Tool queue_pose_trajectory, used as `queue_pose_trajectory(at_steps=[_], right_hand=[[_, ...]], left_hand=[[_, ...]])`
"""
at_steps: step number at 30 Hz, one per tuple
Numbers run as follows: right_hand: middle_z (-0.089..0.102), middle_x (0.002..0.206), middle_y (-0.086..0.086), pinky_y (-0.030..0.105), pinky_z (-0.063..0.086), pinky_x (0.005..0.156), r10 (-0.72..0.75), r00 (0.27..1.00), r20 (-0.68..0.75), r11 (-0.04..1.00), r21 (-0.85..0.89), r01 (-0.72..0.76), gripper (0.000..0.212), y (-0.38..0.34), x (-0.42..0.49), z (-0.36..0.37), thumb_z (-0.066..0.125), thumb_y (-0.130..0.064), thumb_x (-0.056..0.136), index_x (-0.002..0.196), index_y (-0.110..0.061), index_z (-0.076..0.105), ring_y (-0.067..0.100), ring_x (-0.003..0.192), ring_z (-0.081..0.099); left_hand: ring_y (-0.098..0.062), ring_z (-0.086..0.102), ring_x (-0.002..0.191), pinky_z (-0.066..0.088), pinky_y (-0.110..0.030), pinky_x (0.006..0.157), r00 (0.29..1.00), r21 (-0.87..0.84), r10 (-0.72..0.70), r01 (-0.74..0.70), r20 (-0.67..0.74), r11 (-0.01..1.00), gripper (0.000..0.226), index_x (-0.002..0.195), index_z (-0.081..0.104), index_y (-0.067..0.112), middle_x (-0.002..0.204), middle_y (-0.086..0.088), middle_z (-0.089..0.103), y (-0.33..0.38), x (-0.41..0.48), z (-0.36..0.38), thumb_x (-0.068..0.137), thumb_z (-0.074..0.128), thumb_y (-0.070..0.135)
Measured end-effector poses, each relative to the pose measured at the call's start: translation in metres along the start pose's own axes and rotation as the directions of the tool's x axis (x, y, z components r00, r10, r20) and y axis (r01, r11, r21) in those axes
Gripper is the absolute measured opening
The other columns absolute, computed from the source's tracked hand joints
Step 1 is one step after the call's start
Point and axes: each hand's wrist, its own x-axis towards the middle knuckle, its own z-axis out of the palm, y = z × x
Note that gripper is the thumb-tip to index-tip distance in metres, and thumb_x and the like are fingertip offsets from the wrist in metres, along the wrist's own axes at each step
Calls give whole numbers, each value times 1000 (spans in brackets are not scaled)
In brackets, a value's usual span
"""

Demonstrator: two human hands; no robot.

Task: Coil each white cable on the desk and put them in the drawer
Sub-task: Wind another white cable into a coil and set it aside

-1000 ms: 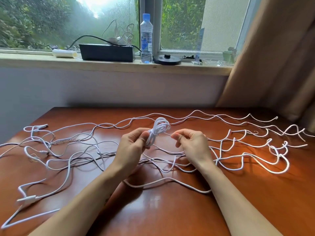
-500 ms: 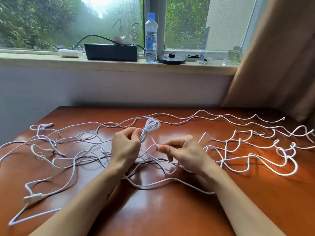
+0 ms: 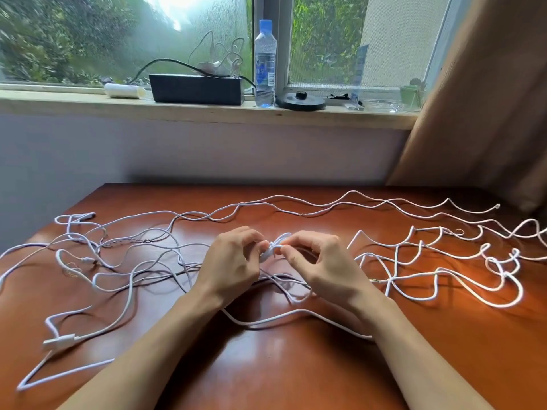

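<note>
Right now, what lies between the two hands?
A small white cable coil, pinched by the left hand and the right hand; the head view shows it.

hands pinching small coil, loose cables, desk

Your light is daylight from the wide glass window along the top of the frame, blown out to white at upper centre. The glossy reddish-brown wooden desk throws soft glare at lower centre and a hard sunlit patch at right, where the thin white cables glow and cast crisp shadows. The pale wooden window sill bows with wide-angle distortion. The lower-left corner looks slightly smeared.
</note>
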Motion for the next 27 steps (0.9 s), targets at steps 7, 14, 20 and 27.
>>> queue_pose_trajectory(at_steps=[7,14,20,27], right_hand=[[71,86,-12,8,39,74,-112,981,-157,985,-149,89,11,2,4,-6,69,-8,94,90,-15,77,-4,80,61],[66,87,-8,19,46,78,-129,946,-297,976,-206,68,13,5,7,-7,75,-11,89,88,-24,79,9,88,62],[74,81,-11,31,55,76,14,959,-281,992,-117,-49,19,5,8,-8,75,-6,87,83,-24,80,5,77,69],[71,62,-6,24,50,64,206,950,-234,978,17,-208,21,3,7,-12,74,-11,87,74,-27,79,2,58,61]], left_hand=[[-13,58,71,50,-35,65,992,-12,114,-114,53,993,18,90,71,22,81,15,60,12,-1,1,91,55,29],[2,48,69,39,-24,66,983,-86,171,-165,69,983,14,91,71,17,77,23,51,17,-2,2,92,58,19],[-18,55,70,47,-36,61,963,-44,252,-249,97,968,24,93,71,18,82,14,55,24,-4,1,94,49,29],[-16,51,74,37,-26,63,937,-17,324,-325,129,946,12,93,68,20,82,17,45,28,-4,1,96,56,16]])
